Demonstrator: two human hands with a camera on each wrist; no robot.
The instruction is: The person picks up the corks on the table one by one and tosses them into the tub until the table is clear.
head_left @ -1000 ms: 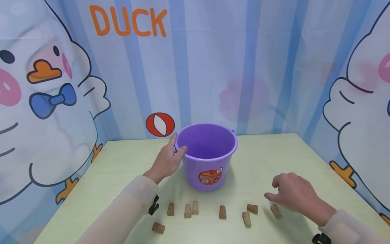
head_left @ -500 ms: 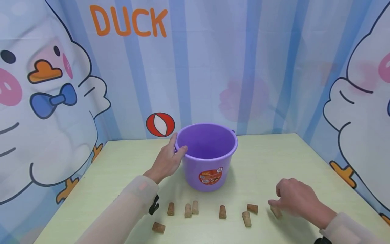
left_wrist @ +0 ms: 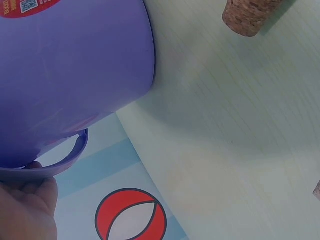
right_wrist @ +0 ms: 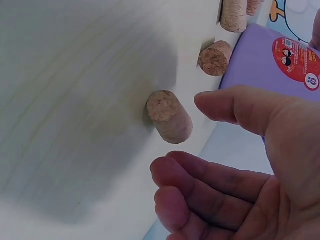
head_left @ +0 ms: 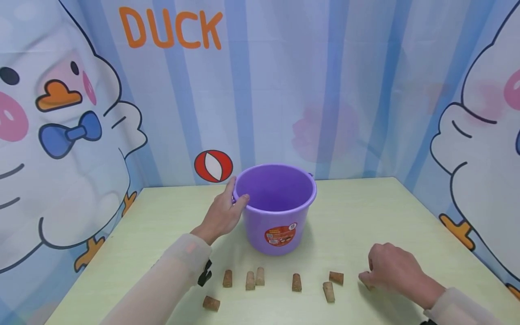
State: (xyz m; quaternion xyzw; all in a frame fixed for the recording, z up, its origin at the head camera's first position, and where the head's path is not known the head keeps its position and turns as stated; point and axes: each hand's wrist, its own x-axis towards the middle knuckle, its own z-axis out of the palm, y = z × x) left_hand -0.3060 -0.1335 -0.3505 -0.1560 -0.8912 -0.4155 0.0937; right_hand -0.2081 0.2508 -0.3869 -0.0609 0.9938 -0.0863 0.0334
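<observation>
My left hand (head_left: 222,210) grips the rim of a purple bucket (head_left: 276,230), thumb inside the edge. In the left wrist view, fingers (left_wrist: 47,195) curl at the bucket's rim beside its side handle. On the right, my right hand (head_left: 396,268) hovers low over a cork (right_wrist: 172,120). The right wrist view shows thumb and fingers spread on either side of this cork, apart from it. In the head view the hand covers most of that cork. Another cork (head_left: 328,292) and a darker cork (head_left: 336,277) lie left of the hand.
Several more corks lie along the table's front, among them one below the bucket (head_left: 297,282) and one at the far left (head_left: 211,303). The pale table (head_left: 170,216) meets a duck-print curtain (head_left: 276,90) at the back and sides.
My right hand has moved slightly down and right, closer over the cork, which is now mostly covered in the head view. The left hand and bucket have stayed put.
</observation>
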